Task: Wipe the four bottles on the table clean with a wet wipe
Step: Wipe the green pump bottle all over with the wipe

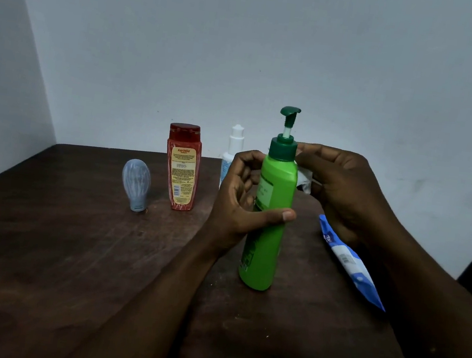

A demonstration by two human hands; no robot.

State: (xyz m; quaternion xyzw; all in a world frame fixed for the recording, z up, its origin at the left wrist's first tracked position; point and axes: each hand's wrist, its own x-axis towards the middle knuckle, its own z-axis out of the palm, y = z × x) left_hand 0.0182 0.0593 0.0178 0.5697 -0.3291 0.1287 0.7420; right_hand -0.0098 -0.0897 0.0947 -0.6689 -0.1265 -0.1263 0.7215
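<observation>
On the table (69, 247) the grey bottle (135, 185), red bottle (182, 168) and white bottle (234, 148) stand apparently unwiped, while our left hand (241, 200) grips the raised green bottle (270, 213) and our right hand (344, 190) pinches the wet wipe (303, 181) against its shoulder.

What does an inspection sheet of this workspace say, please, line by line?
Surface: dark wooden table, pale specks near the front.
Job's things: green pump bottle held up; red bottle and grey-blue bottle standing, the grey-blue one cap down; white bottle partly hidden behind the left hand; wipe against the green bottle's neck.
Clutter: blue wipe pack lying at the right.
Grips: left hand closed around the green bottle; right hand presses the wipe.
Cables: nothing seen.
Surroundings: plain pale wall; dark object at the right edge, unclear.
</observation>
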